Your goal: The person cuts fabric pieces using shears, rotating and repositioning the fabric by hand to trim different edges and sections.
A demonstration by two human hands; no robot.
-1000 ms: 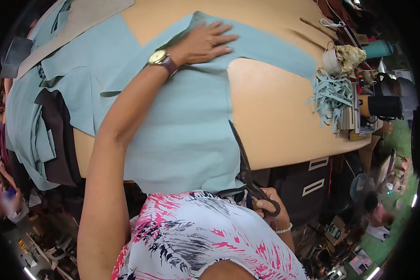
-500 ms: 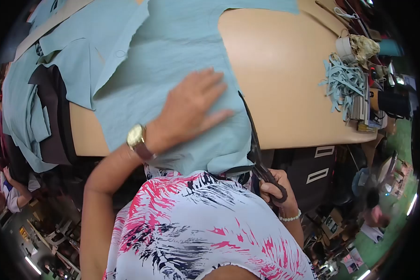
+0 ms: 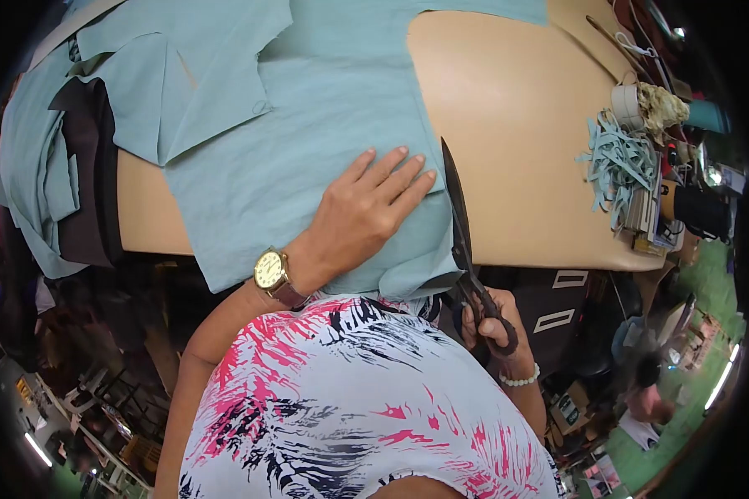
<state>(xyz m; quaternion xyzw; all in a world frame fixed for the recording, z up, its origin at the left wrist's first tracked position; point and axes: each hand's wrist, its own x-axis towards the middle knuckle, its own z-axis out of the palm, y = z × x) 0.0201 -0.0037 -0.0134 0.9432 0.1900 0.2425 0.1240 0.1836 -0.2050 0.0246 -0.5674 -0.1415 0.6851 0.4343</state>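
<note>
Light blue fabric [image 3: 250, 191] lies across the table and hangs over its near edge toward my body. Flat on this cloth rests my left hand [image 3: 366, 212], fingers stretched out and holding nothing. Large dark scissors [image 3: 458, 212] are gripped by their handles in my right hand [image 3: 498, 320], beside the table's near edge. The blades point away from me along the fabric's right edge. One blade lies over the bare tabletop; the other is mostly hidden by the cloth. A folded-over flap of fabric [image 3: 416, 274] sits just left of the scissors.
The tan table [image 3: 516, 166] shows right of the cloth. Blue fabric strips [image 3: 620, 158] are heaped at the right by a white container [image 3: 628, 106]. Dark fabric [image 3: 87, 183] and more blue cloth [image 3: 33, 175] drape over the left side. A person [image 3: 649, 403] is at the lower right.
My left hand has come down flat, slightly nearer me and to the right. The loose upper cloth layer has shifted, and the scissors have moved slightly right and away from me.
</note>
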